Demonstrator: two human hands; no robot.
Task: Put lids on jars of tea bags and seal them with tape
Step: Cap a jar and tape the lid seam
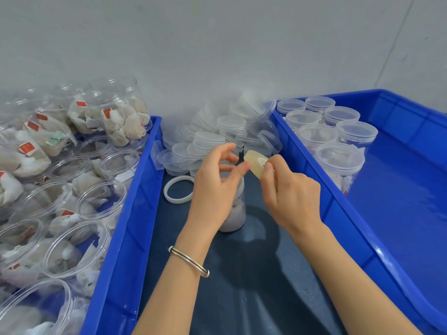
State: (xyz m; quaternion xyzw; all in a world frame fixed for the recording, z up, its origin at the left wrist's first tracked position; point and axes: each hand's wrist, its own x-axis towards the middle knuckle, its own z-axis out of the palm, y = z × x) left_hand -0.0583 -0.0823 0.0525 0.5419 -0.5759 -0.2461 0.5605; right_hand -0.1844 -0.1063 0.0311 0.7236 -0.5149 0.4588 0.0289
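Grey wall behind, dark tabletop below: taping step is underway.
Tape end looks picked at by left hand fingertips; tape roll is pinched by right hand, over the jar. Next, tape probably gets pulled out.

In front of me, at the far side, stands a plain grey wall. On the right of it runs a thin vertical seam. Near me lies a dark table top, softly lit.
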